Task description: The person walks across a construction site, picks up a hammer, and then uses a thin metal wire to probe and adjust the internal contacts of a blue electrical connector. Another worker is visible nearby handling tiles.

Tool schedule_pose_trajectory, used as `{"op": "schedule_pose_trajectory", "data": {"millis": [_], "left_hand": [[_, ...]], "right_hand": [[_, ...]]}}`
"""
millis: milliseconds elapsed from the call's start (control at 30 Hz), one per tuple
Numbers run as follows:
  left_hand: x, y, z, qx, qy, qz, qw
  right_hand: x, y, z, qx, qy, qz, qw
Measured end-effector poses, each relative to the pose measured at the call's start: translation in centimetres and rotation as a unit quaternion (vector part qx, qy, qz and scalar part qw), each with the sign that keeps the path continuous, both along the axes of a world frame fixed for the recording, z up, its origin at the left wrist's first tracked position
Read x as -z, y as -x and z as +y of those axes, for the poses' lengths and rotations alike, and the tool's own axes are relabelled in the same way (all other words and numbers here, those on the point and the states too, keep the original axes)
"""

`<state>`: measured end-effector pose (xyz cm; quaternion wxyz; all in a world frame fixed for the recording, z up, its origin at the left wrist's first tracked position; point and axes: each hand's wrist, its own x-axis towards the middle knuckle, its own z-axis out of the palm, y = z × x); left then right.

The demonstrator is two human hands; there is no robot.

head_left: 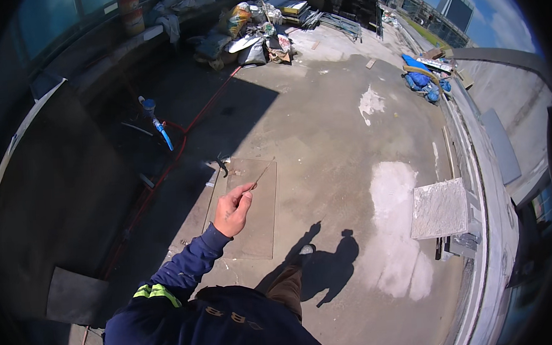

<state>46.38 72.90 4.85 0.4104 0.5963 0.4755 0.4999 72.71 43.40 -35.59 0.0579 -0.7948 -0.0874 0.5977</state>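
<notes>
Thin brown wire-like strand (264,172): held out in front of the body, its free end slanting up and to the right; whether it is wire, twig or cord is too fine to tell.
Left hand (230,214): thumb and fingertips pinched together on the strand's near end.
Right hand: out of view, so I cannot tell how it stands or whether it holds anything.
Step in hand: judging by the raised arm and light pinch, holding the strand out in view.
Next move: probably calls for a steady pinch, since so slim a piece could twist or slip; the free end seems unsupported.
Beneath: a flat, grey-brown rectangular panel (254,237) lies on the dusty grey concrete floor (331,150), partly hidden by the hand and the dark blue sleeve (190,263).
Panel's far left corner: a small black object (224,168) lies near it, kind unclear.
Shaded side: a white pipe fitting with a blue end (159,126) stands near a long red line (210,105).
Right side: a square, rough-topped pale block (440,208) sits beside a white patch (394,228) on the floor.
Far end: a heap of mixed sacks (254,50); to its right, a crumpled blue bundle (419,78).
</notes>
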Motion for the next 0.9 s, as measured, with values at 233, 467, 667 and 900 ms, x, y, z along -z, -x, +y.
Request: {"op": "schedule_pose_trajectory", "data": {"millis": [233,467,667,900], "left_hand": [[2.8,-16.0,14.3,-0.024,0.086,-0.006,0.996],[4.3,-20.3,25.7,-0.128,0.143,0.016,0.981],[7.4,-23.7,42.6,-0.210,0.124,0.030,0.969],[4.0,-29.8,67.6,-0.176,0.067,-0.017,0.982]], "right_hand": [[-1.3,-20.5,17.3,-0.004,0.025,-0.056,0.998],[-5.1,-41.7,39.5,-0.035,0.020,-0.149,0.988],[-7.0,-46.7,70.4,-0.069,-0.085,-0.146,0.983],[-6.7,-45.8,92.7,-0.187,-0.070,-0.107,0.974]]}}
